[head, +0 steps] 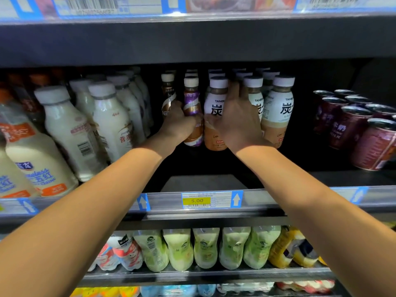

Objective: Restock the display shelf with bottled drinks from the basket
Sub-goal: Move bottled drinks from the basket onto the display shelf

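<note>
On the middle shelf [300, 197] the left hand [179, 123] is wrapped round a brown-and-purple bottle [191, 103] standing in its row, the right hand [235, 118] lies among white-labelled bottles [278, 108], grasp unclear; front space is bare, so restocking appears unfinished.

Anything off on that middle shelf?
No spills or damage. Only oddity: the purple coffee bottle in the left hand and latte bottle in the right hand stand well back from the shelf edge.
</note>
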Demonstrator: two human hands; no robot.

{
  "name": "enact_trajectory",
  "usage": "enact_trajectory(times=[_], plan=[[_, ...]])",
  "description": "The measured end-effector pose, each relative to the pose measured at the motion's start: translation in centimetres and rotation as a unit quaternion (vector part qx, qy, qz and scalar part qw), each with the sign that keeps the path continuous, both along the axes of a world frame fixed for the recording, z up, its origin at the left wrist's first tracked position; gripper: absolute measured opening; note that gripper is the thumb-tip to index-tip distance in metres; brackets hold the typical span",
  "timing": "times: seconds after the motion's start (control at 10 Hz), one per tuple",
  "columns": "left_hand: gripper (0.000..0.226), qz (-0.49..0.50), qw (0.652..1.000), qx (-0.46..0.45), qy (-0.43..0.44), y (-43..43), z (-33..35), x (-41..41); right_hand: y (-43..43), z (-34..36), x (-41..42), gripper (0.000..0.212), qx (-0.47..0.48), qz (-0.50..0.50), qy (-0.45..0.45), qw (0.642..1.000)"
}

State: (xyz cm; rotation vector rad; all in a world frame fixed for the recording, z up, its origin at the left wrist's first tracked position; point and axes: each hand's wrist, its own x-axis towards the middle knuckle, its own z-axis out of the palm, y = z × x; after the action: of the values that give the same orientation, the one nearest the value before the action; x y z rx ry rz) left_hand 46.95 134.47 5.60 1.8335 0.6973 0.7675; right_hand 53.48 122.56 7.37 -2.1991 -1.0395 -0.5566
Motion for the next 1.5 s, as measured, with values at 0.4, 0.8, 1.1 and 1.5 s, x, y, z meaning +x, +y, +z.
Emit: enact_trajectory(times=[0.4,0.8,1.1,1.5], plan=[[0.040,0.023,0.999,-0.012,0.039,-1.2,0.8,-0.9,-0.2,0.0,-0.3,0.096,0.008,0.004,0.023,1.000],[0.046,0.048,0.953,0.221,0.204,-8.6,5.0,-8.7,-7.2,3.9,-5.6,0.025,-0.131,-0.036,-0.023,0.991],[0.033,-0.238,0.836,0.485,0.096,-19.7,3.7,-7.4,-21.8,1.1,-9.6,0.041,-0.228,-0.234,-0.013,0.945],[0.031,-0.498,0.690,0.525,-0.006,-44.2,-4.5,3.2,-46.8,-5.0,-8.9,0.039,-0.247,-0.508,0.178,0.806]])
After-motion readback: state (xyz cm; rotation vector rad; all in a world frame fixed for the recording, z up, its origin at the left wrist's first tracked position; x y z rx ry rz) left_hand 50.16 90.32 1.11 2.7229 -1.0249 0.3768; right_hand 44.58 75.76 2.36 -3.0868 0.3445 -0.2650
